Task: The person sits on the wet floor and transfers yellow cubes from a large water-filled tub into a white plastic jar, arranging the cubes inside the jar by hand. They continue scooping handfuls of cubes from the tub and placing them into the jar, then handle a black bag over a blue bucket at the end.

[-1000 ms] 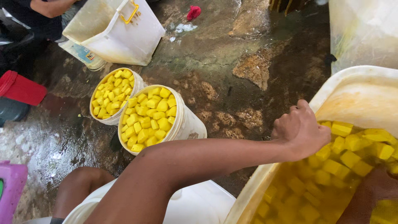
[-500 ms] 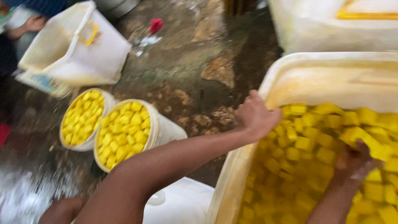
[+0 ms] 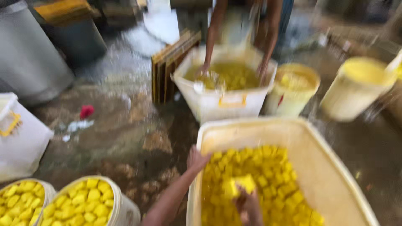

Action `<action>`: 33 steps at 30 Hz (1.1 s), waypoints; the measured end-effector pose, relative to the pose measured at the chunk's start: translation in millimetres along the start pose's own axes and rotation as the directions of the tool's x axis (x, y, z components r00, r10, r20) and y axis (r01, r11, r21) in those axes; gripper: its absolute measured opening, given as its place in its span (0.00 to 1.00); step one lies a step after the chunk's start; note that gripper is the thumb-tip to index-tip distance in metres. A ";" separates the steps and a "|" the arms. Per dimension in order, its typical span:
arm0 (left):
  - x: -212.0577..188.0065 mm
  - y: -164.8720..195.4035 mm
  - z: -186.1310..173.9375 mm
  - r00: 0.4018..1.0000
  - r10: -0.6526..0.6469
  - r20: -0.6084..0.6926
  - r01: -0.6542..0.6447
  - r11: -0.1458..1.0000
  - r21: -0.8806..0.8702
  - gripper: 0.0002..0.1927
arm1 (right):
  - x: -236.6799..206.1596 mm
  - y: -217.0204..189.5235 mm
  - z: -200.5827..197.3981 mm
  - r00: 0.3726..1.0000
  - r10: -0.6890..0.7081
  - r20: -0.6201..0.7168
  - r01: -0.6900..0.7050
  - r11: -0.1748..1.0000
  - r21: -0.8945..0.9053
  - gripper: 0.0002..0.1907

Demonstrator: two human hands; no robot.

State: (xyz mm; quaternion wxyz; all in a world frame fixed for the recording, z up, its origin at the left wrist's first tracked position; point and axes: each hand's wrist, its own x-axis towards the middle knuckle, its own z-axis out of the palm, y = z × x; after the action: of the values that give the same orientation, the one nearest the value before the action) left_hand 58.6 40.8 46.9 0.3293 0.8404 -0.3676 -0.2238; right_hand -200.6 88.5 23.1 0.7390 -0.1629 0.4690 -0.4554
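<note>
The right hand (image 3: 248, 205) pinches a yellow cube (image 3: 243, 183) between its fingers, lifted just above the heap of yellow cubes (image 3: 268, 184) inside the large cream tub (image 3: 335, 175). The left hand (image 3: 197, 159) rests on the tub's near-left rim, fingers curled over it. The cube looks soft, wet and slippery, so best cradled by its flat sides rather than squeezed. Left of the tub stand two white buckets (image 3: 90, 203) filled with cubes. Beyond the tub, another person's hands dip into a smaller tub (image 3: 226, 96). Motion blur hides the fingertips, and the lower edge cuts off the right wrist.
</note>
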 end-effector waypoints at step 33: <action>-484.2 -117.4 -281.0 0.565 0.407 0.718 0.825 -0.277 -0.492 0.27 | -511.8 93.1 78.0 0.327 -0.497 0.804 0.945 0.147 -0.293 0.43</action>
State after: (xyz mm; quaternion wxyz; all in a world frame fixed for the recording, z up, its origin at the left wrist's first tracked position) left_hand -17.2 580.9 219.5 0.5882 0.1189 0.0713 -0.7968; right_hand -160.8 546.2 279.3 0.3517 -0.7804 0.2299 -0.4631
